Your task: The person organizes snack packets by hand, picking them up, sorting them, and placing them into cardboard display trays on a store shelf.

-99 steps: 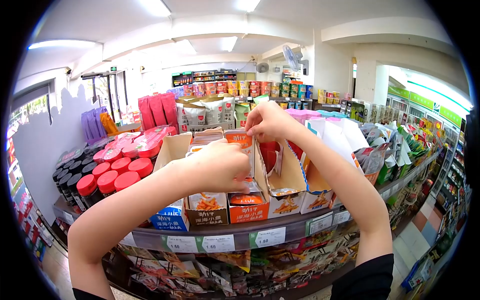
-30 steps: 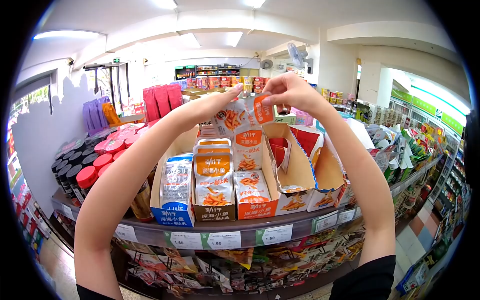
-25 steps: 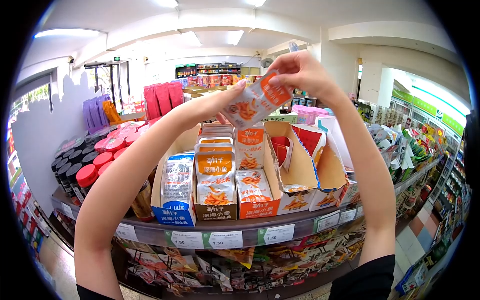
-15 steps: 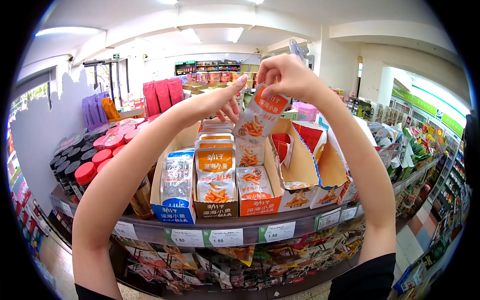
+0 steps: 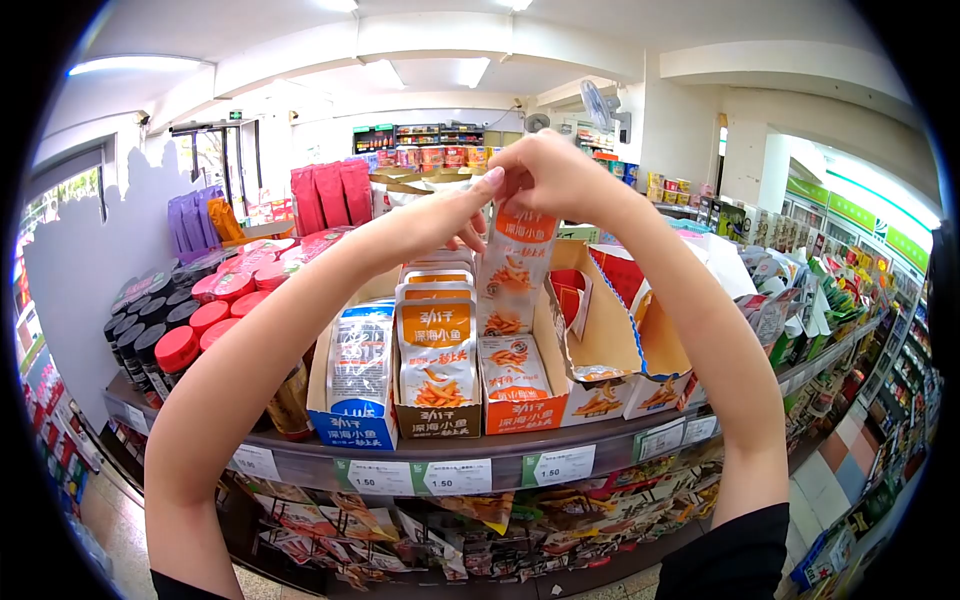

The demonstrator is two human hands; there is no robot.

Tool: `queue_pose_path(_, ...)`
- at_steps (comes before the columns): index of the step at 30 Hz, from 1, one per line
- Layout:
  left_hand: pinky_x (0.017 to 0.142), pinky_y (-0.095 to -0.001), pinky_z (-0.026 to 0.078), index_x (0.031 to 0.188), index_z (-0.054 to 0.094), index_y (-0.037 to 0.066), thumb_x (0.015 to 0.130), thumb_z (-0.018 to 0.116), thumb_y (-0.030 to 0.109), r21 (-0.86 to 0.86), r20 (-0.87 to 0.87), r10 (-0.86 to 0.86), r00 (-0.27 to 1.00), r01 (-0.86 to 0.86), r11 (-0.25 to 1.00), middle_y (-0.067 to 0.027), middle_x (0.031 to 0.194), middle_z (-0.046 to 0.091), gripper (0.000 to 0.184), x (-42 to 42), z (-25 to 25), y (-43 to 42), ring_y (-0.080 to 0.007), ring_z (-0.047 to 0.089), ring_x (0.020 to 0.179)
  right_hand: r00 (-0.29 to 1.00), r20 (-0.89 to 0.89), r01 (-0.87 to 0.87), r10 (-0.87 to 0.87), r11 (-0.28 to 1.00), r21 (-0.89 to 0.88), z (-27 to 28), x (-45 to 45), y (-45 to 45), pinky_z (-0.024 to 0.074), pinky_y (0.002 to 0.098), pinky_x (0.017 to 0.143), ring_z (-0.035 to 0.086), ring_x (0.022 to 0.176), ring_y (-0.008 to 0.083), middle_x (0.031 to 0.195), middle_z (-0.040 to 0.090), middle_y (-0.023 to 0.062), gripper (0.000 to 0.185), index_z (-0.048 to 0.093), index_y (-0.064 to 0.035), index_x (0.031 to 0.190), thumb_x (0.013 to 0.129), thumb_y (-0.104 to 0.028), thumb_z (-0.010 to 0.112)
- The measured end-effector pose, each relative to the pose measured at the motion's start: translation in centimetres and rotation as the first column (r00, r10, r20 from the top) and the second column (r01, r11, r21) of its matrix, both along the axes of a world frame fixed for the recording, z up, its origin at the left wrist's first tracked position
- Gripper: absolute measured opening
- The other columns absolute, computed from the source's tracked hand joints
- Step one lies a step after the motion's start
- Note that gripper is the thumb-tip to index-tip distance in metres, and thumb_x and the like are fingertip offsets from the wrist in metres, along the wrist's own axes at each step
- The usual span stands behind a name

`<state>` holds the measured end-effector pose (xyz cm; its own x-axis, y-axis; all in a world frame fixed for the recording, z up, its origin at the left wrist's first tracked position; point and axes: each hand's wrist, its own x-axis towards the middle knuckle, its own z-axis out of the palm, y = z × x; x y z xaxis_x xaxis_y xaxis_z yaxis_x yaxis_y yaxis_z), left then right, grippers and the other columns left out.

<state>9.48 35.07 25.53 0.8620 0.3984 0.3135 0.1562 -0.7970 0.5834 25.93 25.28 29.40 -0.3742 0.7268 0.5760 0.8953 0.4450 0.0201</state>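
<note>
The shelf (image 5: 507, 472) bears open snack boxes (image 5: 524, 414) and red-lidded jars (image 5: 178, 349).

two hands (image 5: 548, 178) and three pink bags (image 5: 329, 192) show.

Sachet (image 5: 517, 258) orange, white; carton front (image 5: 353, 430) blue; jar lid (image 5: 177, 347) red

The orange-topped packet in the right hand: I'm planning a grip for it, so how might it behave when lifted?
The orange-topped packet is probably light, since the right hand seems to pinch it only near the top. It looks thin and flat, so it may bend if pushed. Its smooth-looking wrapper could be slippery.
</note>
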Motion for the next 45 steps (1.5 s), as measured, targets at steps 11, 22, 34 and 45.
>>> queue_pose_path(11, 0.081, -0.0402, 0.036, 0.065, 0.063, 0.007, 0.080, 0.055, 0.018, 0.865, 0.210, 0.157, 0.965, -0.258, 0.430, -0.0093, 0.066, 0.060, 0.020, -2.1, -2.9, -5.8, -0.0253, 0.057, 0.076, 0.952, 0.295, 0.031, -0.084, 0.983, 0.182, -4.1, -0.9, 0.7, 0.0511, 0.0395, 0.063, 0.064, 0.068, 0.0302, 0.068, 0.065, 0.0107, 0.010, 0.062, -0.0049, 0.070, 0.061, -0.001, 0.061)
queue_pose_path(22, 0.088, -0.0367, 0.035, 0.075, 0.070, 0.011, 0.074, 0.070, 0.019, 0.880, -0.208, -0.085, 0.974, 0.224, 0.418, -0.0033, 0.069, 0.064, 0.008, -0.2, -5.6, -7.8, -0.0211, 0.059, 0.080, 0.992, 0.010, 0.124, -0.124, 0.990, -0.070, -4.6, 0.4, 0.4, 0.0516, 0.0328, 0.061, 0.064, 0.064, 0.0236, 0.068, 0.066, 0.0129, 0.010, 0.065, 0.0017, 0.073, 0.063, 0.001, 0.066)
queue_pose_path(34, 0.088, -0.0384, 0.036, 0.072, 0.066, 0.010, 0.067, 0.075, 0.035, 0.682, -0.535, -0.006, 0.845, 0.436, 0.587, -0.0059, 0.075, 0.065, 0.027, 1.8, -4.7, -8.1, -0.0231, 0.061, 0.080, 0.979, 0.034, 0.199, -0.200, 0.979, 0.033, -5.5, 0.9, 0.7, 0.0491, 0.0329, 0.059, 0.063, 0.063, 0.0238, 0.065, 0.064, 0.0126, 0.013, 0.066, 0.0004, 0.074, 0.062, 0.005, 0.066)
queue_pose_path(45, 0.095, -0.0401, 0.032, 0.075, 0.067, 0.008, 0.068, 0.074, 0.035, 0.648, -0.580, 0.016, 0.814, 0.449, 0.615, -0.0073, 0.079, 0.065, 0.029, 2.0, -4.7, -8.0, -0.0248, 0.062, 0.083, 0.986, -0.001, 0.168, -0.169, 0.984, 0.055, -6.1, 1.3, 1.1, 0.0489, 0.0341, 0.060, 0.063, 0.064, 0.0248, 0.068, 0.064, 0.0124, 0.017, 0.066, -0.0011, 0.077, 0.061, 0.003, 0.071)
